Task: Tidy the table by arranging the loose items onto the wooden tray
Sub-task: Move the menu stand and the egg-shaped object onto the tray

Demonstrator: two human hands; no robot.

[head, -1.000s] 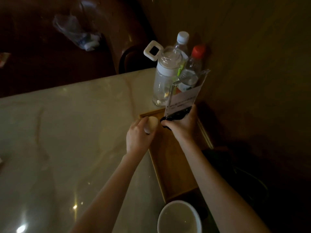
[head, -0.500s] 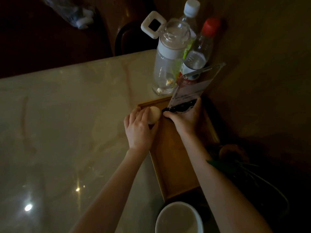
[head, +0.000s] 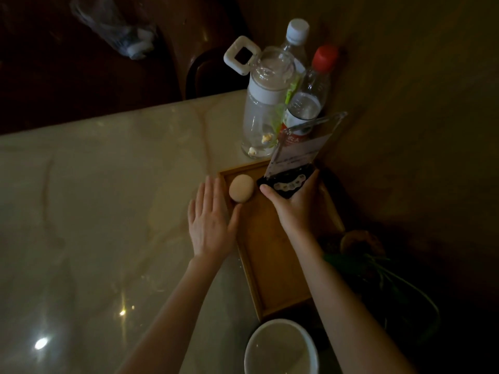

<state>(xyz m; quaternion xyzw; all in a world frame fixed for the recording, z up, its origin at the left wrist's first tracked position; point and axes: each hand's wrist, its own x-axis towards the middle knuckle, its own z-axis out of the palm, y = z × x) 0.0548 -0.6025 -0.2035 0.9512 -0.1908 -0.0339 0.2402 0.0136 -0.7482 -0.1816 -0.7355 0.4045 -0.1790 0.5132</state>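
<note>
Wooden tray [head: 272, 268] on table [head: 108, 198] edge: left hand [head: 210, 222] flat with fingers straight beside round beige object [head: 241, 188] in tray's far corner. Right hand [head: 294, 203] grips black-based sign holder [head: 289, 182] on tray. Clear jar [head: 263, 117] holds small bits; white bowl [head: 280, 349] near.

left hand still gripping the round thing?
No. The left hand lies flat and open beside the round thing, which sits by itself in the tray corner.
</note>
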